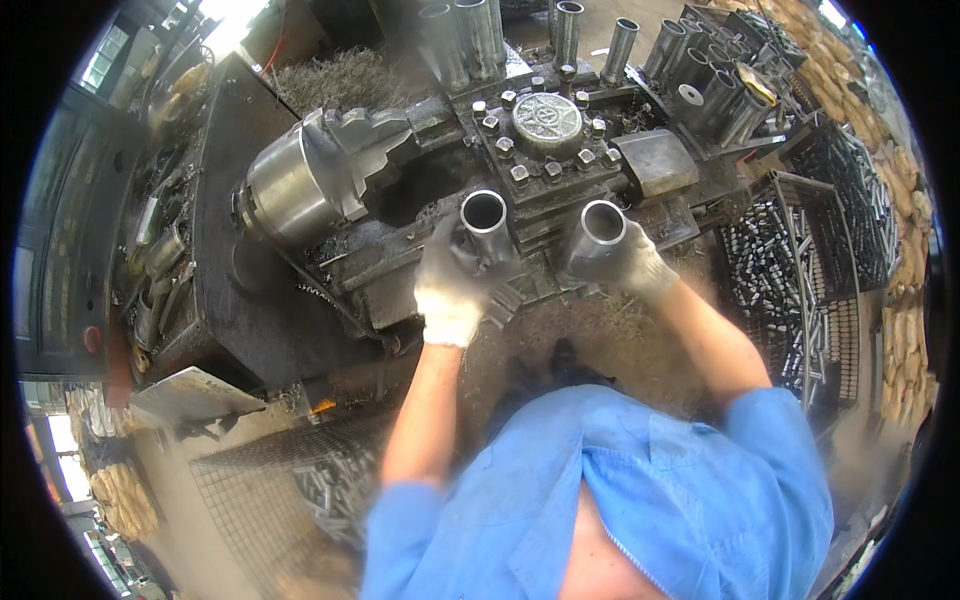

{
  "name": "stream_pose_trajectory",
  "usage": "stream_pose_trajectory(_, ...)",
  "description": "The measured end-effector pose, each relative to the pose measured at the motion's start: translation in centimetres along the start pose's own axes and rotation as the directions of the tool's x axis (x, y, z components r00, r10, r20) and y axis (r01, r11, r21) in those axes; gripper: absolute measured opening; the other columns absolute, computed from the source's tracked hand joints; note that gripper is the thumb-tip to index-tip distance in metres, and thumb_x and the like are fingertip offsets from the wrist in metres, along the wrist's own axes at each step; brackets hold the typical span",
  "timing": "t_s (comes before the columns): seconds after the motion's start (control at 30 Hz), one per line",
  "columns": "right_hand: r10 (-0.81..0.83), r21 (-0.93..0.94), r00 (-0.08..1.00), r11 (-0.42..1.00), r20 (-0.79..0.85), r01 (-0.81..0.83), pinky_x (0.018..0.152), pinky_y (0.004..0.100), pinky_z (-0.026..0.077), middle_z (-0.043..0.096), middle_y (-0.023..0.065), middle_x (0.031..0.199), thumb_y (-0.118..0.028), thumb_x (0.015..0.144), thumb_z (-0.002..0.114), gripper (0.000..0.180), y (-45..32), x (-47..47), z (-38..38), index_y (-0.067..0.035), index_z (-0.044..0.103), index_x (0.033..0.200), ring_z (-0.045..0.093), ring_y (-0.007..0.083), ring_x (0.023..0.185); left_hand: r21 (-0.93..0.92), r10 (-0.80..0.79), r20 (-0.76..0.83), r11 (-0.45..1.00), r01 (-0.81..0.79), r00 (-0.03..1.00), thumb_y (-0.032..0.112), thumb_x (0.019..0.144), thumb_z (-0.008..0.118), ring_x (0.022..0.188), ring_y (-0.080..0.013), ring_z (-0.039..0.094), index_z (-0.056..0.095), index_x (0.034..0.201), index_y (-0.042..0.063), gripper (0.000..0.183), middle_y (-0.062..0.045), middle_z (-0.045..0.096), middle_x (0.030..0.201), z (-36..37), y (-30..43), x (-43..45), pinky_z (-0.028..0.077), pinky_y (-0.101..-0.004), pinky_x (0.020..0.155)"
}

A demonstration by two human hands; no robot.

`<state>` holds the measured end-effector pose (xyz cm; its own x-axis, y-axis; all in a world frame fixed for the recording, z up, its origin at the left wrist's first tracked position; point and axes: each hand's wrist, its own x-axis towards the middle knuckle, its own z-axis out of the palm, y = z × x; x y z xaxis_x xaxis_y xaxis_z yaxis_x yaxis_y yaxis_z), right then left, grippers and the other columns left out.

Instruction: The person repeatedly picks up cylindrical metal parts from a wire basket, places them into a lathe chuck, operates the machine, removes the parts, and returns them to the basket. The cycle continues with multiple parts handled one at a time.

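My left hand (450, 285), in a pale work glove darkened at the fingers, grips an upright metal tube (486, 229) with its open end up. To the right, my right hand (636, 259), gloved too, is closed around a second metal tube (596, 236). The two tubes are apart, in front of a lathe's tool post (547, 120) ringed with square-headed bolts. Left of the tool post is the lathe chuck (292, 184) with stepped jaws. The fingertips are partly hidden and blurred.
Several metal tubes (619, 51) stand behind the tool post, more at the upper right (720, 90). Wire crates (832, 225) of small metal parts are at right. A mesh basket (232, 480) with metal pieces lies lower left. Metal shavings (345, 82) are heaped behind the chuck.
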<state>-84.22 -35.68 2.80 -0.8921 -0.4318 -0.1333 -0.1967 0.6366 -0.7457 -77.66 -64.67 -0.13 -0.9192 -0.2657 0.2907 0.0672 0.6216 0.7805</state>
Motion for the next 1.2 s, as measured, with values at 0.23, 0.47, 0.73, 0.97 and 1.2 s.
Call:
stream_pose_trajectory(0.23,-0.082,-0.382,0.962,0.906,0.26,0.181,0.09,0.0447,0.067,0.082,0.0159,0.116,-0.025,0.094,0.08,0.038,0.8,-4.8,5.4,-0.015,0.076,0.131,0.081,0.0327,0.101,-0.169,0.037,-0.095,0.984,-0.053,0.995,0.029,0.086,0.095,0.107,-0.0254,0.078,0.065,0.142,0.004,0.068,-0.014,0.078,0.127,1.4,-2.9,3.3,0.064,-0.0403,0.092)
stream_pose_trajectory(0.47,-0.107,-0.314,0.977,0.935,0.185,0.162,0.082,0.0432,0.065,0.08,0.0142,0.117,-0.022,0.095,0.077,0.041,-1.6,1.3,17.8,-0.012,0.072,0.134,0.08,0.0302,0.102,-0.96,-0.378,0.166,0.151,0.237,0.911,0.045,0.111,0.068,0.121,-0.0303,0.071,0.063,0.149,0.009,0.052,-0.01,0.073,0.133,-4.7,-7.6,0.5,0.058,-0.0503,0.108)
stream_pose_trajectory(0.73,-0.126,0.164,0.983,0.981,0.132,0.104,0.075,0.0374,0.062,0.079,0.0114,0.094,-0.03,0.096,0.081,0.028,-6.0,4.4,12.0,-0.006,0.079,0.111,0.077,0.0257,0.083,-0.926,-0.463,0.376,-0.18,0.33,0.802,0.077,0.111,0.039,0.121,-0.0361,0.068,0.064,0.145,0.012,0.078,-0.014,0.071,0.132,-5.6,-11.0,-3.9,0.055,-0.0567,0.109)
stream_pose_trajectory(0.97,0.049,0.034,0.929,0.997,0.367,-0.066,0.102,0.0458,0.06,0.075,0.0242,0.125,-0.041,0.08,0.096,0.09,-11.5,5.2,11.5,0.0,0.058,0.15,0.074,0.0343,0.119,-0.934,-0.39,0.335,-0.254,0.25,0.858,0.063,0.115,0.045,0.15,-0.0354,0.049,0.05,0.164,0.01,0.072,-0.015,0.055,0.162,-2.5,-3.5,-4.4,0.035,-0.0552,0.129)
stream_pose_trajectory(1.2,-0.424,0.206,0.854,0.904,0.302,0.376,0.107,0.0454,0.063,0.072,0.0238,0.143,-0.021,0.077,0.095,0.092,-17.5,4.2,-0.5,-0.002,0.054,0.158,0.074,0.0372,0.128,-0.976,-0.089,0.149,0.147,0.161,0.985,0.038,0.116,0.045,0.134,-0.0284,0.059,0.056,0.155,0.004,0.053,-0.013,0.064,0.146,0.6,-1.5,4.9,0.046,-0.0456,0.119)
